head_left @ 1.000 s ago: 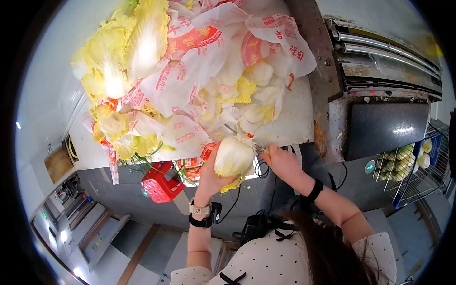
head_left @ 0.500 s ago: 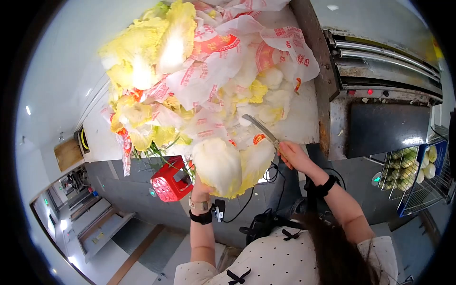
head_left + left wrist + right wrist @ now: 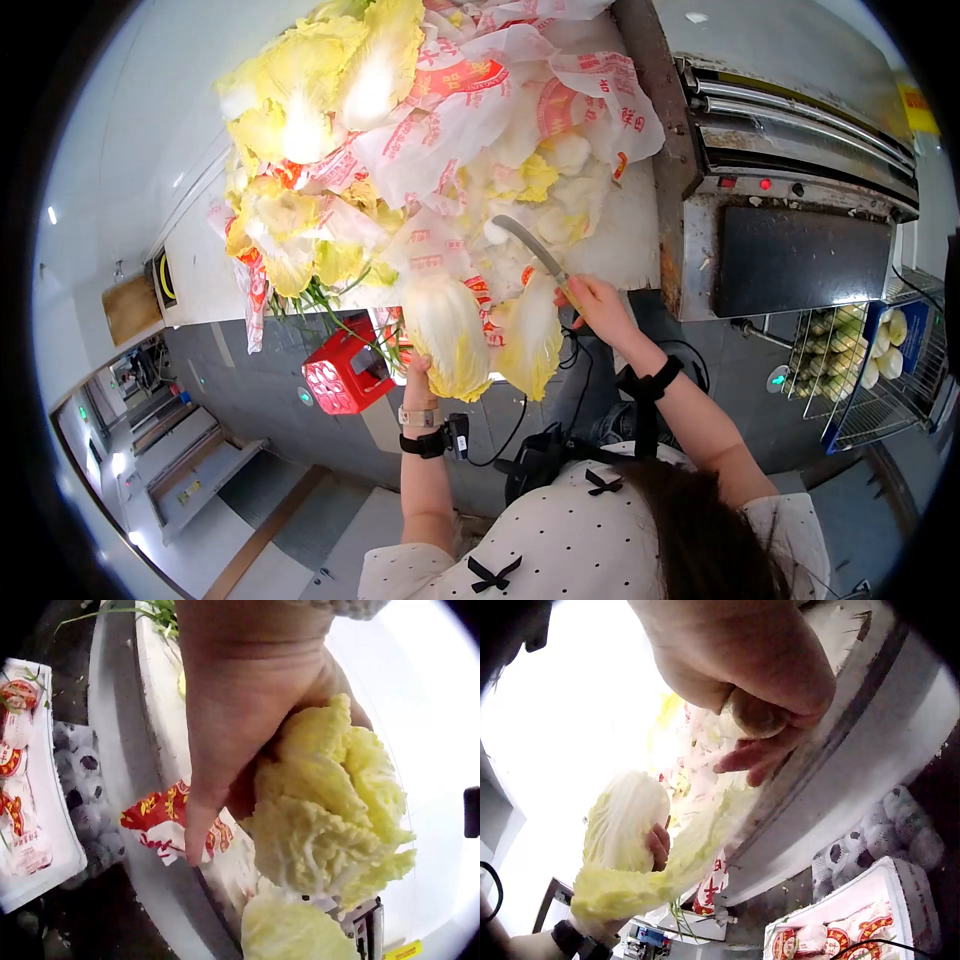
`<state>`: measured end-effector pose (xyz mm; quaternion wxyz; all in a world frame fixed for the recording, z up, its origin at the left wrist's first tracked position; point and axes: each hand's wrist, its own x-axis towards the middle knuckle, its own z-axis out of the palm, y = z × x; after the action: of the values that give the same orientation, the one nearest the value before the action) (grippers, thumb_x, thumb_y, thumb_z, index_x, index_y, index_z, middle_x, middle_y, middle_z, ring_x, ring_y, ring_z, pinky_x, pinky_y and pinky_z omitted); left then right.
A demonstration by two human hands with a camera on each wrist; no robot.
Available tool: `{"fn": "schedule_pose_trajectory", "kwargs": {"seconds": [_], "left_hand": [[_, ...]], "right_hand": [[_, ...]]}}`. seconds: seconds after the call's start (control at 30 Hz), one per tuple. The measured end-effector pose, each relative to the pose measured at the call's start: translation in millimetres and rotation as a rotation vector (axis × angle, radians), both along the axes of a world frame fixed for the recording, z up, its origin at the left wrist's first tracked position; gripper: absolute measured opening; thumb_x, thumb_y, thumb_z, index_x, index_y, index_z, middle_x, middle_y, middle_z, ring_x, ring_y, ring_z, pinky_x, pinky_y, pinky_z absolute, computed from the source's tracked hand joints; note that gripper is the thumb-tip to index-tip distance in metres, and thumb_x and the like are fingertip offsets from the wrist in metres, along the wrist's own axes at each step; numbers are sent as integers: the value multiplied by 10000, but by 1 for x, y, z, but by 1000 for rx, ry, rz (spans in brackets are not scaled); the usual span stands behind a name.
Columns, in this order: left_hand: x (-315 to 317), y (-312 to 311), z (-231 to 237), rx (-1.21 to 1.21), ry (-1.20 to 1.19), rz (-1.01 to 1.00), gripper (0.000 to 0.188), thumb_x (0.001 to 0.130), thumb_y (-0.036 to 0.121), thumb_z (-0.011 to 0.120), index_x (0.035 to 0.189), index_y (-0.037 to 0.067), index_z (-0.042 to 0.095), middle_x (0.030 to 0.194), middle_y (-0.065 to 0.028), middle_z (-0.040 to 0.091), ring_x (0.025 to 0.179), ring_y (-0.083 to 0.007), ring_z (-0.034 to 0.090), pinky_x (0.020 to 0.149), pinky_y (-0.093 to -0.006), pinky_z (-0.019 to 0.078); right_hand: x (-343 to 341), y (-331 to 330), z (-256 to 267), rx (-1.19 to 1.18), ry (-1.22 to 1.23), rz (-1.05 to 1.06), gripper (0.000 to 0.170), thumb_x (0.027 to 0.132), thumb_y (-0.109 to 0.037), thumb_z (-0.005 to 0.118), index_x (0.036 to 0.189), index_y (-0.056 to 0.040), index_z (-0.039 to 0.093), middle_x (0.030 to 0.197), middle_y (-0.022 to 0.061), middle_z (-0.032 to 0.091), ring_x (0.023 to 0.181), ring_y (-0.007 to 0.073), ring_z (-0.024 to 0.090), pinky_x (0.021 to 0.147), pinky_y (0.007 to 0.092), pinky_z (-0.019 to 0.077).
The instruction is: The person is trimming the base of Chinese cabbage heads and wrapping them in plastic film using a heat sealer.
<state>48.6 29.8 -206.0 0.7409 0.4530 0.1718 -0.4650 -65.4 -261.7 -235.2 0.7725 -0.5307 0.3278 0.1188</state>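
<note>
My left hand [image 3: 420, 380] grips a pale napa cabbage [image 3: 445, 335] from below. In the left wrist view the frilly yellow leaf tips of the cabbage [image 3: 330, 817] show beside the palm. My right hand [image 3: 600, 310] holds a knife [image 3: 530, 245] by its light handle, with the curved blade pointing away over the table. Between the hands hangs a loose outer cabbage leaf [image 3: 530, 345], its white end close to the right hand's fingers. In the right wrist view, the butt of the knife handle [image 3: 757, 716] pokes out of the curled right hand.
The white table [image 3: 630, 250] bears a heap of yellow cabbage leaves [image 3: 290, 90] and red-printed plastic wraps [image 3: 430, 130]. A red stool [image 3: 345, 370] stands below the table edge. At right are a metal machine [image 3: 800, 260] and a wire rack [image 3: 850, 380] of vegetables.
The knife has come away from the cabbage's base, its blade now pointing forward. An outer leaf has swung right, apart from the head. The cabbage, in the left hand, has turned and moved left.
</note>
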Motion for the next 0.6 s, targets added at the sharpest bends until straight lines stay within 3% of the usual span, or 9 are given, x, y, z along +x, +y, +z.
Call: {"fn": "schedule_pose_trajectory", "kwargs": {"seconds": [0.13, 0.23, 0.37, 0.47, 0.6], "left_hand": [[-16, -27, 5, -177, 156, 64, 848, 628, 360, 721, 1300, 19, 332, 1219, -148, 495, 1040, -275, 552, 864, -421, 486], [-22, -58, 15, -286, 76, -43, 868, 652, 474, 641, 1337, 65, 298, 1289, -164, 428, 1103, -345, 490, 940, -477, 409], [-26, -35, -28, -184, 176, 7, 755, 711, 286, 644, 1332, 39, 292, 1276, -140, 447, 1108, -279, 501, 927, -423, 437], [-26, -51, -25, -143, 200, -11, 644, 761, 159, 569, 1327, 20, 293, 1294, -125, 430, 1147, -247, 467, 954, -358, 413], [-21, -88, 10, -33, 49, -143, 659, 727, 115, 608, 1309, 17, 314, 1246, -110, 464, 1108, -215, 490, 925, -334, 426]], "right_hand": [[3, 1, 6, 14, -4, -9, 364, 944, -280, 389, 1064, 35, 527, 999, 102, 598, 903, 154, 606, 529, 241, 497], [3, 2, 9, 45, 2, -30, 361, 942, -285, 395, 1069, 27, 526, 999, 96, 591, 922, 162, 600, 536, 244, 501], [5, 4, 8, 15, -9, 25, 346, 938, -286, 408, 1113, -13, 526, 934, 63, 576, 893, 140, 590, 534, 239, 501], [12, 5, 16, -36, -21, 32, 352, 934, -270, 419, 1194, -45, 497, 845, 37, 554, 806, 103, 571, 502, 222, 482], [22, 1, 15, -120, 4, 70, 379, 915, -262, 465, 1261, -108, 476, 787, 15, 560, 618, 81, 521, 467, 222, 438]]}}
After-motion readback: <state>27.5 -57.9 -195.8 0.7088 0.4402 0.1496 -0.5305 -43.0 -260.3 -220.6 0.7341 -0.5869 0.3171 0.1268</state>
